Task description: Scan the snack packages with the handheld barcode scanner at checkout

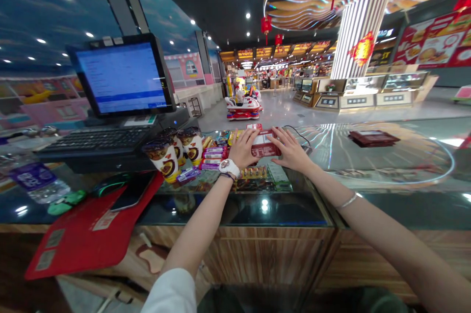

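Observation:
A brown-red snack packet (263,143) with a pale label lies on the glass counter, between my two hands. At its left edge, my left hand (244,148) has its fingers laid along the packet; a white watch (228,169) is on that wrist. My right hand (292,150) takes the opposite edge, fingers over the top corner and thumb low at the side. The undersides of both hands are hidden. Purple-wrapped snack bars (214,152) lie left of my left hand, beside several printed cups (192,146) with dark tops.
To the left stand a monitor (123,77) and a keyboard (93,140). A phone (133,190) rests on a red mat (91,234) overhanging the counter edge, near a water bottle (39,180). More brown-red packets (373,138) lie on the glass at right.

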`<state>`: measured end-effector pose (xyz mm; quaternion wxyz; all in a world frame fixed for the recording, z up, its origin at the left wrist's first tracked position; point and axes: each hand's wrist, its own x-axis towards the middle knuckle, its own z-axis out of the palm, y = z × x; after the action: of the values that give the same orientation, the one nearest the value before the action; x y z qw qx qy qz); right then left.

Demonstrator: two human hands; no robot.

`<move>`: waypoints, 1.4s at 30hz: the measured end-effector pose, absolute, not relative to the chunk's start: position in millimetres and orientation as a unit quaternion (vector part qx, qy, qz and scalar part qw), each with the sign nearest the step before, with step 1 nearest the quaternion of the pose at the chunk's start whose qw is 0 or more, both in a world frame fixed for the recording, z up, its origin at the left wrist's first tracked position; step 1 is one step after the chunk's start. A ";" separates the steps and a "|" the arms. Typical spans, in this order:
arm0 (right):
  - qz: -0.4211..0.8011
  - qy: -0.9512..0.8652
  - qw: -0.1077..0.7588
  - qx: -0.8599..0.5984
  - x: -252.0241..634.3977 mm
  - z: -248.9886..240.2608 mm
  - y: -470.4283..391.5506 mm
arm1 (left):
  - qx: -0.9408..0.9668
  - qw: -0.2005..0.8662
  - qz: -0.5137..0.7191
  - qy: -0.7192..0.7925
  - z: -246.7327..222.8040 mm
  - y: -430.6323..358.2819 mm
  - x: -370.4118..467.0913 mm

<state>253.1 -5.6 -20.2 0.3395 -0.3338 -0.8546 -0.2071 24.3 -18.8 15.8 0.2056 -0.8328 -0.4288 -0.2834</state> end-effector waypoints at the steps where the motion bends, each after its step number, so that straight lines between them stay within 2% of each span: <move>1: -0.207 -0.852 0.340 -0.341 253.6 -19.9 -5.7 | -0.839 0.208 -0.275 -0.420 15.3 -19.2 24.8; 36: -0.196 -0.853 0.329 -0.355 257.0 -16.0 -6.0 | -0.849 0.200 -0.267 -0.409 8.0 -19.8 34.8; 39: -0.170 -0.858 0.347 -0.339 262.1 -7.3 -8.4 | -0.852 0.199 -0.267 -0.404 13.5 -19.2 41.2; 42: -0.124 -0.841 0.411 -0.330 273.9 1.5 -6.4 | -0.855 0.198 -0.264 -0.399 19.0 -16.3 48.3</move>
<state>273.9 -6.4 1.5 0.4110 -0.3302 -0.8406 -0.1245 48.3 -16.3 19.0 0.1982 -0.8555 -0.3989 -0.2641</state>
